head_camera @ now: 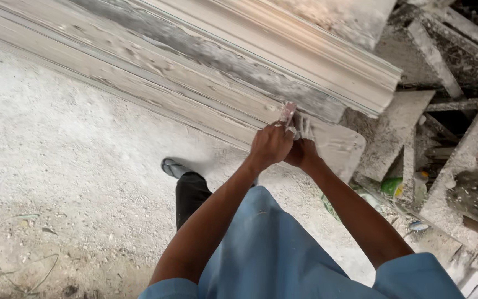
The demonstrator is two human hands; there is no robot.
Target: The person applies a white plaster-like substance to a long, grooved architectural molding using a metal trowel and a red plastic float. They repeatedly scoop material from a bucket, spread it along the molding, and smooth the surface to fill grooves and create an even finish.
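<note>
**Pinching a plaster-caked tool at the end of a long moulding**

Looking down from the head camera, the long white plaster moulding (283, 61) runs from the upper left across to the right, its stepped end cut off above the hands. Just below that end, both hands meet against a flat plaster slab (338, 147) lying under the moulding. The left hand (271, 145) is curled, its fingers pressed together and pinching a small plaster-coated tool (288, 113) whose tip touches the moulding's lower edge. The right hand (302, 150) sits touching the left, mostly hidden behind it; its whitened fingertips (306, 130) point up toward the moulding, but whether they grip anything I cannot tell. Below the moulding, a sandalled foot (172, 167) stands on the dusty floor (56, 166). Right of the moulding's end lie grey plaster-crusted frames (460, 61) and a green bottle (392, 186).
</note>
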